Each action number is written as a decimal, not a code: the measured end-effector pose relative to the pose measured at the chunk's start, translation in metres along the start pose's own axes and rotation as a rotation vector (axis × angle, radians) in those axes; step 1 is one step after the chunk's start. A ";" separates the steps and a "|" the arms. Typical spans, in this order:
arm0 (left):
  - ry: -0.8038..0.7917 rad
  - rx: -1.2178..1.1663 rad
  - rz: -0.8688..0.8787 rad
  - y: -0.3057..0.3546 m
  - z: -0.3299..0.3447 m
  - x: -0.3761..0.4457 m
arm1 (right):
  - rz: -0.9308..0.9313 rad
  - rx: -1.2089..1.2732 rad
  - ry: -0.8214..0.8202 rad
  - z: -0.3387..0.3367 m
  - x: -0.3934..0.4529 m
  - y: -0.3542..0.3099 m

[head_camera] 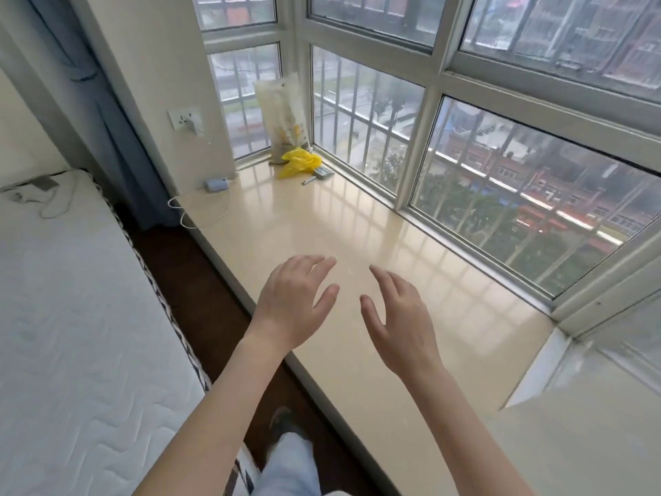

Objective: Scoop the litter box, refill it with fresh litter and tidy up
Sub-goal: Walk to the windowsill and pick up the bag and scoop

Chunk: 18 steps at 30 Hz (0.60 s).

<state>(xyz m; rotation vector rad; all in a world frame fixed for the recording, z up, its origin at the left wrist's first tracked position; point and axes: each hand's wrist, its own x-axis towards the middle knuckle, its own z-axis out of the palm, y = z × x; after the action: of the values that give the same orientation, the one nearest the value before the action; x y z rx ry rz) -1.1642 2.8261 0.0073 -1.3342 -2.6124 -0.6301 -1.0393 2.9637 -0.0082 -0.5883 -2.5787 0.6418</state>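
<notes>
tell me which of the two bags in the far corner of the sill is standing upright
The tall pale printed plastic bag stands upright, leaning in the window corner. The small yellow plastic bag lies crumpled on the beige window sill at its foot.

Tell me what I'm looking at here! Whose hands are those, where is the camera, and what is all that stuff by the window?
There is just one picture, taken by a camera worn on a person's head, so you see what they see looking down. No machine here: the left hand and right hand are the person's own. Both are open, fingers spread, over a shiny window ledge, and they hold nothing.

Far back in the corner stands a tall bag, perhaps the fresh litter, though I can't read it. In front of it lies a crumpled yellow plastic bag, and beside that a small scoop. A little blue gadget with a white cable sits nearer the wall. On the left is a white mattress. I see no litter box.
</notes>
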 end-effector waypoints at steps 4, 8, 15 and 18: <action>-0.005 -0.024 0.023 -0.050 0.011 0.045 | 0.049 -0.041 0.020 0.029 0.053 -0.001; -0.055 -0.038 0.087 -0.111 0.021 0.097 | 0.102 -0.089 0.036 0.069 0.116 -0.013; -0.087 -0.064 0.208 -0.198 0.004 0.179 | 0.194 -0.092 0.105 0.109 0.210 -0.053; -0.117 -0.080 0.204 -0.219 0.004 0.205 | 0.214 -0.117 0.120 0.117 0.235 -0.058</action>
<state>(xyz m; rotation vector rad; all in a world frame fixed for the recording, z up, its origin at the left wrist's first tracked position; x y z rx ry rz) -1.4615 2.8663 0.0015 -1.6836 -2.5154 -0.6482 -1.3066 2.9919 -0.0045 -0.9217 -2.4732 0.5073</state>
